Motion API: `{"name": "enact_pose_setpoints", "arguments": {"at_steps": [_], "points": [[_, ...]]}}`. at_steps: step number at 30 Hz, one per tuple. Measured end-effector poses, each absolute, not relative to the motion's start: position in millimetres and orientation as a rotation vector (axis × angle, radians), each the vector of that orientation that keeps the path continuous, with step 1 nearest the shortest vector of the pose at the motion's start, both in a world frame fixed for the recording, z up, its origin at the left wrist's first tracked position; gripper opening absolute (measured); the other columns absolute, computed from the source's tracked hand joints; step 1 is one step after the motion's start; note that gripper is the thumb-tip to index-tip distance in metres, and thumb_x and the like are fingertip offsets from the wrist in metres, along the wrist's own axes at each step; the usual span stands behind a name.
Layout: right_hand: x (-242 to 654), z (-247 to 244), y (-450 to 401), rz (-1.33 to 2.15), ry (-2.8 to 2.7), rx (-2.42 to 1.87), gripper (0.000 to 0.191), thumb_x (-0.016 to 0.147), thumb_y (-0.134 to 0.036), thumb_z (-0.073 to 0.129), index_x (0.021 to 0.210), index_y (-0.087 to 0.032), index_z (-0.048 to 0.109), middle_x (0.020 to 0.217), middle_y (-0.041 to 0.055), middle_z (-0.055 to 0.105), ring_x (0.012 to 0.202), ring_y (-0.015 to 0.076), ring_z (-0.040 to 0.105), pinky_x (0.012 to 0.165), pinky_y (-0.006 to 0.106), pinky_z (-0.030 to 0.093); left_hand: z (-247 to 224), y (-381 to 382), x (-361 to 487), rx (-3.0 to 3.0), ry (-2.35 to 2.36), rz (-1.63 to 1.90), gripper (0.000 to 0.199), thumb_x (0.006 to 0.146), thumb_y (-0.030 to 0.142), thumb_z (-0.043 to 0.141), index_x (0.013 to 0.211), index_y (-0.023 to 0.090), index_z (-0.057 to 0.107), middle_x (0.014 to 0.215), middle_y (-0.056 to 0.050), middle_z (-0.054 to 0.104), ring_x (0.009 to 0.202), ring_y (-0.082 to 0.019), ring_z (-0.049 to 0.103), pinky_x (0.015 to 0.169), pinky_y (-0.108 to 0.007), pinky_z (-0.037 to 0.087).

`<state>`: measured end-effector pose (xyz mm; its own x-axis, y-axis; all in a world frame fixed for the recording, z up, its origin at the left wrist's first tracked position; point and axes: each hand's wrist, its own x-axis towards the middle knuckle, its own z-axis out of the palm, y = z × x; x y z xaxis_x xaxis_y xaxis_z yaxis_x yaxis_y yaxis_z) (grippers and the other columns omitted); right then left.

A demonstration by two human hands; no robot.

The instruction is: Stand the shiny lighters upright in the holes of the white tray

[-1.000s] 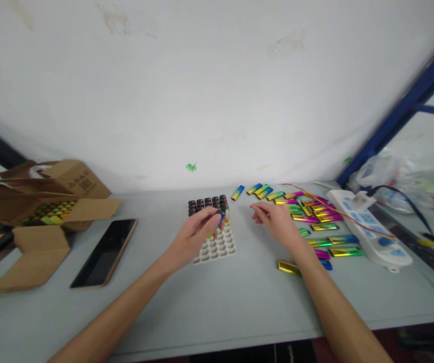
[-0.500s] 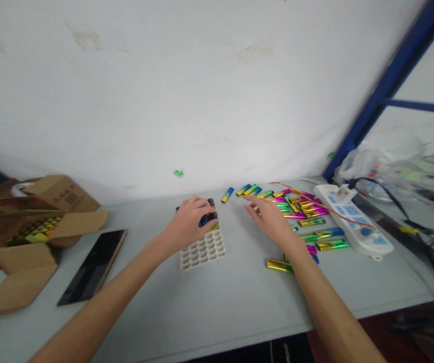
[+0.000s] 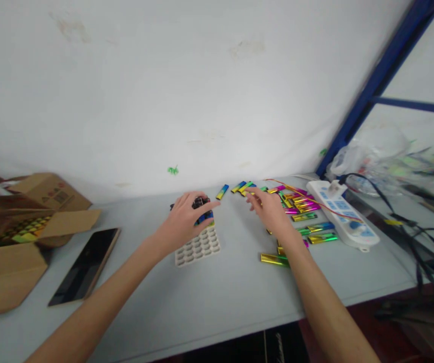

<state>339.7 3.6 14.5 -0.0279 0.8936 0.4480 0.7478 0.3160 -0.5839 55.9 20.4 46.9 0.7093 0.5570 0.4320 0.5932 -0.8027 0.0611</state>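
Note:
My left hand [image 3: 182, 219] is over a white tray [image 3: 198, 247] with rows of round-ended holes. Its index finger and thumb are spread apart beside a group of upright lighters [image 3: 205, 216] with dark tops and blue-yellow bodies at the tray's far end. The palm hides part of this group. My right hand [image 3: 268, 209] is at the left end of a scatter of shiny coloured lighter cases [image 3: 306, 204], its fingers bent together close to a few blue, green and yellow cases [image 3: 238, 187]. What lies between those fingertips is too small to make out.
A single blue-yellow case [image 3: 222, 192] lies near the wall. On the right is a white power strip [image 3: 341, 214] with cables. To the left are a dark phone [image 3: 84, 267] and an open cardboard box [image 3: 60, 222] holding yellow-green lighters. A blue frame [image 3: 376, 80] stands at right.
My left index finger has stretched out to the right, away from the lighters. My right fingers have bent inward near the cases. The whole view has shifted slightly.

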Motion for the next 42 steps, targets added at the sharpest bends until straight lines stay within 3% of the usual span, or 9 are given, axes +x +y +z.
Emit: {"name": "enact_pose_setpoints", "arguments": {"at_steps": [7,12,14,17,20,28,33,37,42], "points": [[360,30,-5,0.292,-1.518,-1.484,0.036,0.1,-0.048,0.06,0.083,-0.021,0.076,0.056,-0.0003,0.071,0.047,0.018,0.068,0.059,0.029,0.054,38,10,12,-2.732,-1.066,-0.995,0.039,0.1,0.033,0.06,0.138,0.025,0.058,0.134,-0.013,0.056,0.126,-0.029,0.057,0.111,-0.05,0.048],[369,37,-10,0.069,-1.361,-1.56,0.052,0.1,-0.055,0.057,0.062,-0.021,0.067,0.039,-0.0037,0.056,0.034,0.0137,0.053,0.056,0.029,0.052,0,18,-19,-2.772,-1.335,-1.261,0.091,0.082,0.049,0.08,0.158,0.026,0.035,0.155,-0.016,0.046,0.141,-0.038,0.05,0.117,-0.059,0.045],[370,36,-10,0.085,-1.408,-1.542,0.05,0.102,-0.051,0.054,0.067,-0.02,0.07,0.047,-0.0016,0.063,0.039,0.0138,0.057,0.059,0.028,0.053,-10,20,-21,-2.845,-1.494,-1.331,0.113,0.075,0.054,0.085,0.164,0.027,0.02,0.157,-0.017,0.045,0.142,-0.04,0.051,0.117,-0.062,0.044],[369,31,-4,0.141,-1.671,-1.419,0.029,0.102,-0.036,0.055,0.11,-0.02,0.077,0.1,0.0078,0.08,0.069,0.0173,0.073,0.077,0.032,0.059,-17,22,-18,-2.895,-1.773,-1.305,0.124,0.071,0.058,0.086,0.166,0.026,0.012,0.146,-0.018,0.059,0.135,-0.041,0.059,0.115,-0.065,0.044],[359,22,8,0.164,-1.899,-1.348,0.04,0.1,-0.024,0.055,0.139,-0.023,0.065,0.131,0.0109,0.072,0.095,0.0213,0.075,0.092,0.037,0.058,-18,21,-14,-2.9,-1.923,-1.307,0.123,0.072,0.056,0.086,0.166,0.025,0.013,0.139,-0.018,0.065,0.132,-0.039,0.063,0.116,-0.061,0.045],[290,11,68,0.035,-2.403,-1.552,0.037,0.106,-0.025,0.05,0.14,-0.018,0.063,0.144,0.0151,0.061,0.135,0.0247,0.055,0.118,0.039,0.04,-16,22,-16,-2.904,-2.006,-1.29,0.121,0.069,0.055,0.087,0.166,0.022,0.022,0.143,-0.018,0.066,0.134,-0.037,0.063,0.117,-0.056,0.045],[261,-1,85,0.013,-2.332,-1.756,0.029,0.106,-0.026,0.048,0.121,-0.014,0.07,0.132,0.0211,0.063,0.122,0.0314,0.06,0.107,0.045,0.047,-16,19,-15,-2.887,-1.99,-1.234,0.118,0.07,0.054,0.086,0.165,0.022,0.025,0.14,-0.016,0.068,0.133,-0.037,0.063,0.117,-0.055,0.045],[260,-9,83,0.063,-2.229,-1.823,0.037,0.098,-0.003,0.047,0.127,-0.015,0.067,0.129,0.0207,0.064,0.118,0.0318,0.062,0.103,0.045,0.049,-17,17,-15,-2.907,-1.936,-1.257,0.115,0.072,0.053,0.086,0.165,0.023,0.026,0.141,-0.016,0.066,0.133,-0.036,0.063,0.116,-0.053,0.046],[284,-8,75,0.242,-2.072,-1.781,0.053,0.085,0.001,0.064,0.136,-0.011,0.062,0.11,0.0178,0.075,0.109,0.0313,0.07,0.1,0.044,0.052,-19,16,-13,-2.964,-1.9,-1.293,0.111,0.075,0.05,0.086,0.165,0.024,0.025,0.144,-0.016,0.064,0.131,-0.035,0.064,0.116,-0.054,0.046]]}}
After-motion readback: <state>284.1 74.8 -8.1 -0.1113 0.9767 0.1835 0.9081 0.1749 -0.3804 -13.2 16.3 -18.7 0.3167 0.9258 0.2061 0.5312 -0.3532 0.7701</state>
